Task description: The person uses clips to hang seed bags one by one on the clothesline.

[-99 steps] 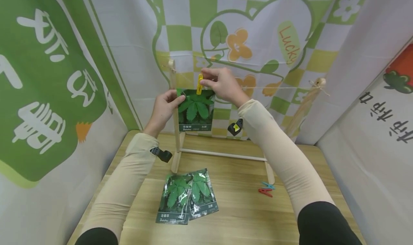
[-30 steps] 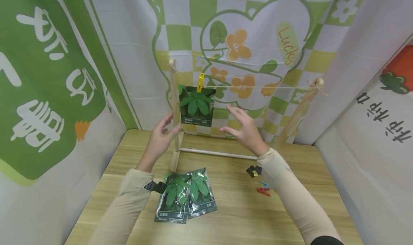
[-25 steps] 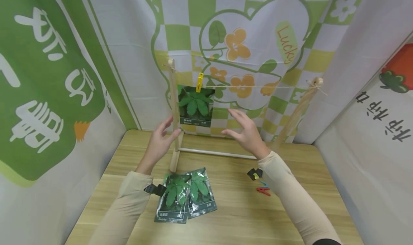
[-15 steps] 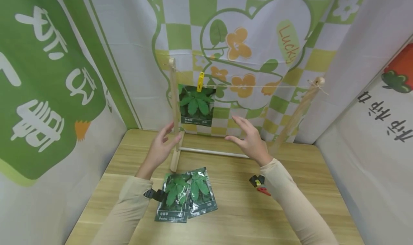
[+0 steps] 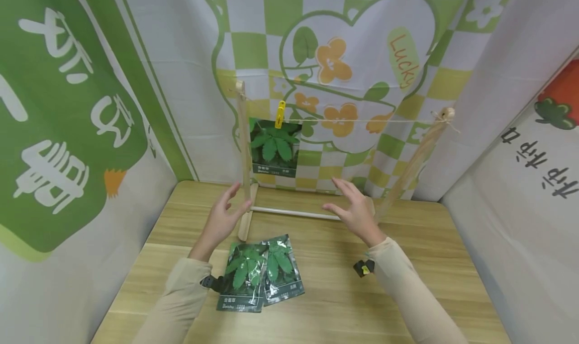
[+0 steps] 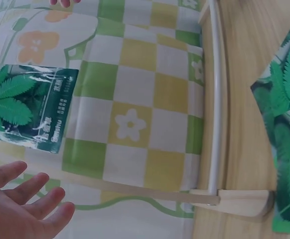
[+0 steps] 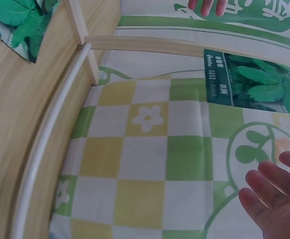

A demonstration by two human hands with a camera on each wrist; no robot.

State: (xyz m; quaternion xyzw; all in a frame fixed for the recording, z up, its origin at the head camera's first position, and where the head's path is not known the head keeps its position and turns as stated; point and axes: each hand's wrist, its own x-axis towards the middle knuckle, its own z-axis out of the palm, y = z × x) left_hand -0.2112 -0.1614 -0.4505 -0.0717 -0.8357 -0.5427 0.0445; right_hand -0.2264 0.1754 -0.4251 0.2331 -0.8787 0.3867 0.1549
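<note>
A green leaf-printed packet (image 5: 274, 148) hangs from the string near the left post, held by a yellow clip (image 5: 280, 114). My left hand (image 5: 220, 221) is beside the lower left post, fingers spread and holding nothing. To the right, my right hand (image 5: 357, 212) hovers near the white rod (image 5: 296, 212), its fingers apart and empty. Two more packets lie overlapping on the table, the left packet (image 5: 242, 276) partly over the right packet (image 5: 282, 268). The left wrist view shows the hanging packet (image 6: 31, 104) above my fingers; the right wrist view also shows this packet (image 7: 252, 82).
A wooden frame stands at the back of the table, with a left post (image 5: 244, 148) and a right post (image 5: 413, 168) joined by string (image 5: 362, 120). Behind it hangs a checkered cloth (image 5: 251, 50). Printed cloth walls rise at both sides of the table (image 5: 334, 304).
Both hands have let go of the hanging packet and clip, and moved down and apart. The red and blue clips on the table have become hidden behind my right forearm.
</note>
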